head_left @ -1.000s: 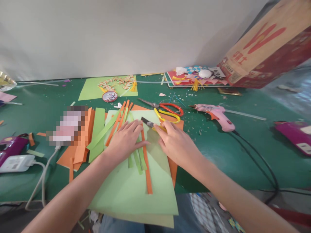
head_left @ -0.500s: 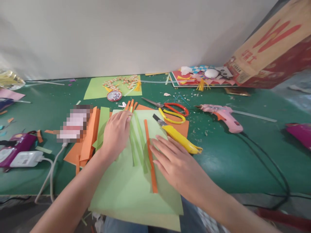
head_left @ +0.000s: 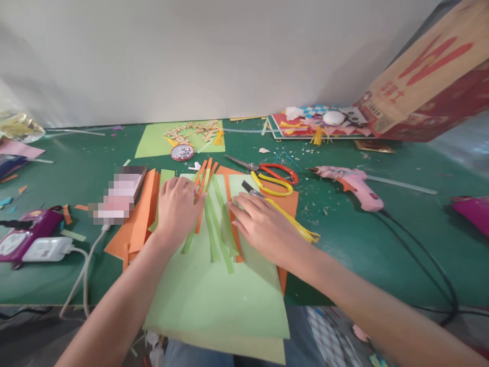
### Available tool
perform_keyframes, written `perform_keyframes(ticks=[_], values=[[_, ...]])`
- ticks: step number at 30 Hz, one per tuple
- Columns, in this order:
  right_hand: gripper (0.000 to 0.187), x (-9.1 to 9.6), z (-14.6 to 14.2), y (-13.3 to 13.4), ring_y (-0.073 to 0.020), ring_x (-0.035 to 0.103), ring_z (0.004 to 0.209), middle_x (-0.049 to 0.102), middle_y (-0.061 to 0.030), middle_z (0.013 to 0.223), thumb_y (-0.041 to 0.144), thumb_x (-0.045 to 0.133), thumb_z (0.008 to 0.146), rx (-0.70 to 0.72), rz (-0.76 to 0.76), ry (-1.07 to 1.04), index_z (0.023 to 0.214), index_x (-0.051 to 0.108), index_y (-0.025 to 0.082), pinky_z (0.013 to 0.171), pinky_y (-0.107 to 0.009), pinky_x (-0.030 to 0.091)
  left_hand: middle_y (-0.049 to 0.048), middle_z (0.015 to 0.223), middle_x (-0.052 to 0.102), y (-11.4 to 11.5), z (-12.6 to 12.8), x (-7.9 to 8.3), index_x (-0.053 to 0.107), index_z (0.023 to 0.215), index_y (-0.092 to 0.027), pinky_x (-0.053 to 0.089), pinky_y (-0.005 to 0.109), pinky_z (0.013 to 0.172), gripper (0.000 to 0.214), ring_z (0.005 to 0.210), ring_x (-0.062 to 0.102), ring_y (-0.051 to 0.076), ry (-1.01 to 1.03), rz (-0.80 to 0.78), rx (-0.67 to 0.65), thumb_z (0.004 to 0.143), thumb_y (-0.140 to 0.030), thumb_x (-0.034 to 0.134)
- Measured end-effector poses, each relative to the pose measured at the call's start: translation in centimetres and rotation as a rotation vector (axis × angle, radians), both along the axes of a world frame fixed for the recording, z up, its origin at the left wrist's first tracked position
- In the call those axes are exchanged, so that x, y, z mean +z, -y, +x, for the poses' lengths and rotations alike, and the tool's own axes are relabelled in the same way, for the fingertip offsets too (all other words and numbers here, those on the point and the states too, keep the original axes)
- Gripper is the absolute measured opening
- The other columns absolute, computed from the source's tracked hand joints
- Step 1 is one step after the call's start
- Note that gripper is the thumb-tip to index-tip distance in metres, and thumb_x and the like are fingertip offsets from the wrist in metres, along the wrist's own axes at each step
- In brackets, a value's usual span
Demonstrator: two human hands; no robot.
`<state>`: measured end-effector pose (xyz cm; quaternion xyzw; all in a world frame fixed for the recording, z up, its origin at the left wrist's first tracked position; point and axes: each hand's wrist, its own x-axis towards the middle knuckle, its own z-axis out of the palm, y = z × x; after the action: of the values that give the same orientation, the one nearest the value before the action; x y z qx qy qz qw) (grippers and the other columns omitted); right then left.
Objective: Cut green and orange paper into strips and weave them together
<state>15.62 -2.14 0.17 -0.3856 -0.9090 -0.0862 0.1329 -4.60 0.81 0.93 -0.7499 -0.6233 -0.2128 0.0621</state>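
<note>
Here, the green sheet (head_left: 225, 300) lies nearest me; on it my left hand (head_left: 176, 209) and right hand (head_left: 263, 227) rest flat, fingers spread, gripping nothing, with paper strips (head_left: 213, 237) under and between my fingertips. Just past my right fingers lie the knife (head_left: 298, 227) and scissors (head_left: 273, 178).

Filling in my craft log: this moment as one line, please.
left hand: on strips | right hand: on orange strip | under both: green sheet | knife: by right hand
</note>
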Motion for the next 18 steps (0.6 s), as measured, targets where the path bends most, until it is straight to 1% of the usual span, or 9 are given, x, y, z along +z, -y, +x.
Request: perform_keyframes(ticks=[4,8,11,14,16,18], values=[[0.036,-0.4,0.2,-0.3,-0.0282,0.058,0.117,0.065,-0.0193,0.117,0.015,0.039,0.096,-0.011,0.001,-0.098,0.12,0.064,0.006,0.102,-0.048,0.048,0.0106,0.092,0.066,-0.1,0.0,-0.3,0.055,0.066,-0.02,0.048,0.052,0.091,0.018,0.1,0.058,0.031,0.031,-0.031,0.004,0.084,-0.018,0.052],[0.035,-0.5,0.5,-0.3,-0.0274,0.058,0.116,0.066,-0.0178,0.116,0.016,0.039,0.097,-0.03,0.002,-0.145,0.117,0.066,0.008,0.1,-0.046,0.049,0.011,0.098,0.064,0.0,0.1,-0.1,0.052,0.065,-0.02,0.048,0.049,0.09,0.018,0.103,0.056,0.03,0.083,-0.059,0.003,0.084,-0.018,0.05],[0.034,-0.5,0.6,-0.2,-0.028,0.058,0.115,0.067,-0.0178,0.114,0.017,0.04,0.096,-0.034,0.01,-0.178,0.114,0.068,0.006,0.099,-0.045,0.05,0.0096,0.09,0.063,0.0,0.3,0.4,0.051,0.069,-0.02,0.048,0.045,0.087,0.017,0.096,0.057,0.028,0.104,-0.011,0.02,0.086,-0.019,0.049],[0.032,-0.4,0.6,-0.2,-0.0274,0.059,0.113,0.067,-0.0166,0.112,0.017,0.041,0.096,-0.03,-0.002,-0.212,0.111,0.069,0.008,0.097,-0.045,0.05,0.0061,0.081,0.061,0.0,0.5,0.8,0.047,0.069,-0.022,0.046,0.042,0.084,0.019,0.087,0.056,0.024,0.155,0.082,0.016,0.087,-0.019,0.046],[0.031,-0.3,0.6,-0.2,-0.0264,0.06,0.11,0.068,-0.0154,0.109,0.017,0.042,0.095,-0.026,-0.018,-0.264,0.109,0.069,0.011,0.095,-0.044,0.051,0.004,0.078,0.061,0.0,0.8,1.0,0.045,0.068,-0.022,0.047,0.037,0.08,0.02,0.081,0.056,0.021,0.245,0.108,-0.002,0.088,-0.02,0.048],[0.03,0.0,0.6,-0.2,-0.0248,0.063,0.102,0.07,-0.0135,0.102,0.016,0.042,0.094,-0.044,-0.047,-0.377,0.104,0.07,0.012,0.092,-0.043,0.051,0.0016,0.074,0.061,0.2,1.2,1.2,0.046,0.069,-0.022,0.047,0.031,0.071,0.019,0.071,0.056,0.017,0.4,0.06,-0.045,0.087,-0.022,0.051]])
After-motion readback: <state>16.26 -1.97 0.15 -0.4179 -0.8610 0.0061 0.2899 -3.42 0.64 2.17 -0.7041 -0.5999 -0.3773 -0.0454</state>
